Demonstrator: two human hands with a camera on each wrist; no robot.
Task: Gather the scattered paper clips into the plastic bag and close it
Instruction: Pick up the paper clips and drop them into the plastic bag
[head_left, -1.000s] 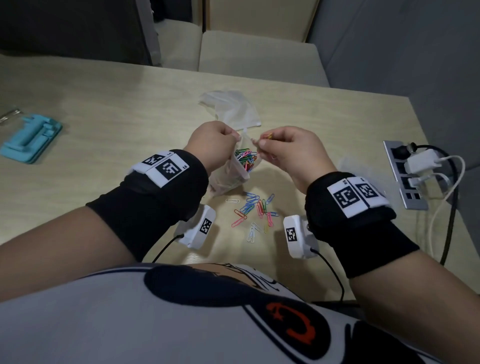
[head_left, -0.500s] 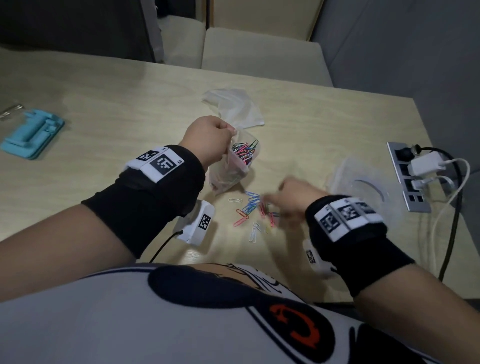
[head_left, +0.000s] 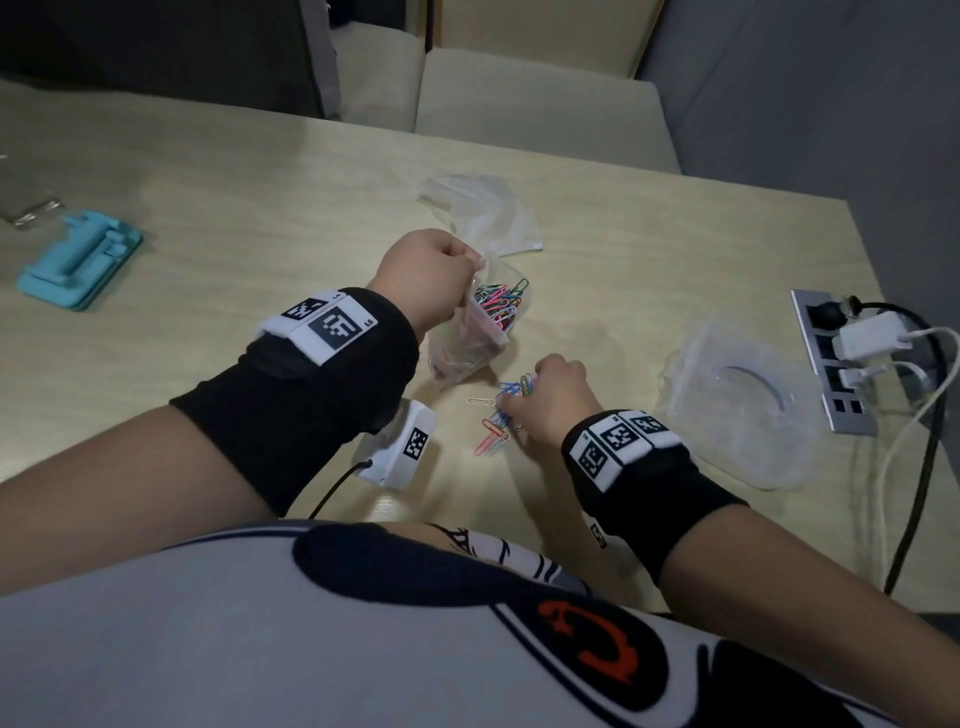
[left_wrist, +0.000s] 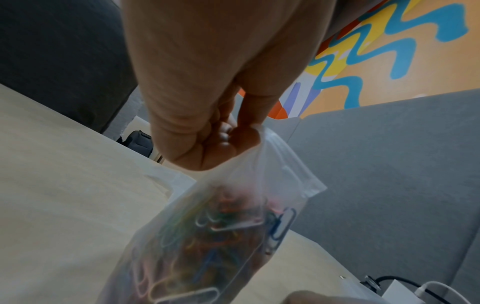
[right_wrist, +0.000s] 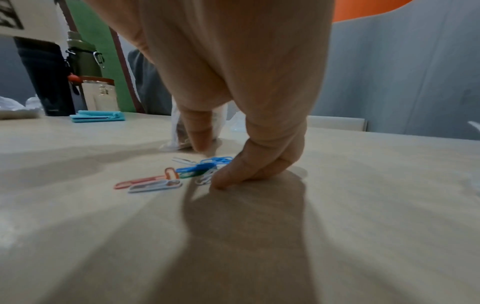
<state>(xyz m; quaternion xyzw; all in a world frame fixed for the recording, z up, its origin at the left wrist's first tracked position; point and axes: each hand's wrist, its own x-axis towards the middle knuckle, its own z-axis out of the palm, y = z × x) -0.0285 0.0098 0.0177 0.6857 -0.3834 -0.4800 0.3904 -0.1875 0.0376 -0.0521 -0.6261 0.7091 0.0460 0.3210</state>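
Observation:
A small clear plastic bag (head_left: 467, 343) stands on the table with its mouth open, packed with coloured paper clips (head_left: 498, 304). My left hand (head_left: 431, 275) pinches the bag's rim at the left side and holds it up; in the left wrist view the hand (left_wrist: 223, 139) grips the zip edge of the bag (left_wrist: 207, 246). My right hand (head_left: 556, 400) is down on the table in front of the bag, fingers curled into the pile of loose paper clips (head_left: 491, 436). In the right wrist view a bent finger (right_wrist: 233, 174) and the thumb close on blue and white clips (right_wrist: 205, 166); a red and a white clip (right_wrist: 155, 183) lie beside them.
Behind the bag lies a second crumpled clear bag (head_left: 483, 213). A flat clear plastic pack (head_left: 748, 410) is to the right, and past it a power strip (head_left: 836, 364) with plugged chargers and cables. A blue holder (head_left: 78, 260) sits far left.
My right hand left the bag's mouth, dropped to the loose clips in front of it and now has its fingers on them. The left hand kept hold of the bag.

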